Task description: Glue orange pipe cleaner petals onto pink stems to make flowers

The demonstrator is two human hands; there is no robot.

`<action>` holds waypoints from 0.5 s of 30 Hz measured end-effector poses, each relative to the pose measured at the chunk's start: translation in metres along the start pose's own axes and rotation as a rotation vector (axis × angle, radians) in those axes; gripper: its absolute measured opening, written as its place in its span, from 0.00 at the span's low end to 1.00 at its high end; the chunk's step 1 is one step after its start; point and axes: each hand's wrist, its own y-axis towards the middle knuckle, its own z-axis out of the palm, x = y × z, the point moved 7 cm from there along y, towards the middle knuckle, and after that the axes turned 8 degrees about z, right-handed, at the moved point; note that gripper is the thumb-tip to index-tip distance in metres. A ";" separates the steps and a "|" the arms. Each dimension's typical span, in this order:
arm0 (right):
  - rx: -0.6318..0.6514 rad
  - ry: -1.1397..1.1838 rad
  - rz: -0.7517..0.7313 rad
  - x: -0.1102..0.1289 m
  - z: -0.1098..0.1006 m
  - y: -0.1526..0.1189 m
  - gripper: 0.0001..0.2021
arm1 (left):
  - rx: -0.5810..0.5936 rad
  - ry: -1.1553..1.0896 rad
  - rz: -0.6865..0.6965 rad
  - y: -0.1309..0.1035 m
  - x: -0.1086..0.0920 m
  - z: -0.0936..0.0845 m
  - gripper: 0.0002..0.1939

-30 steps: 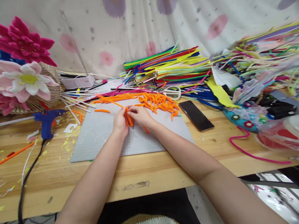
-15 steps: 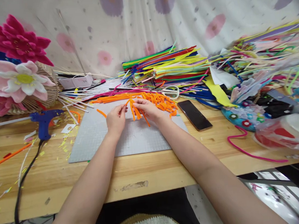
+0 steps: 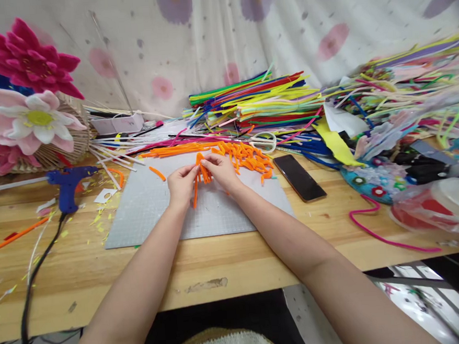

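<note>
Between my two hands, above the grey cutting mat, is a small bunch of orange fuzzy strips. My left hand pinches the bunch from its left side, and one strip hangs down beside the fingertips. On the other side my right hand is closed on the same bunch, with strip ends pointing down under its fingers. A heap of bent orange pieces lies just right of my right hand. One loose orange piece rests on the mat to the left.
A blue glue gun with a black cord and fuzzy flowers are at left. White-handled scissors and bundles of coloured strips lie behind the mat. A phone, a pink strip and a plastic-wrapped tub are at right.
My hands have come together on the orange bunch. My left hand has moved slightly right to it, and a strip now hangs by its fingertips.
</note>
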 end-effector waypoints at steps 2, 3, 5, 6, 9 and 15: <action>0.041 0.043 0.019 -0.002 0.004 -0.002 0.07 | -0.005 -0.078 -0.080 0.001 0.005 0.000 0.15; 0.062 0.056 0.030 -0.003 0.006 -0.003 0.07 | -0.005 -0.096 -0.106 0.002 0.007 -0.001 0.15; 0.104 0.085 0.052 -0.006 0.012 -0.004 0.07 | -0.015 -0.108 -0.112 0.003 0.009 -0.002 0.15; 0.126 0.110 0.066 -0.008 0.015 -0.004 0.07 | -0.021 -0.106 -0.095 0.004 0.010 -0.003 0.15; 0.182 0.186 0.115 -0.014 0.023 -0.004 0.07 | -0.012 -0.021 0.023 0.005 0.006 -0.005 0.11; 0.079 0.015 0.058 -0.009 0.011 0.002 0.05 | 0.162 0.480 0.454 -0.001 -0.027 0.008 0.08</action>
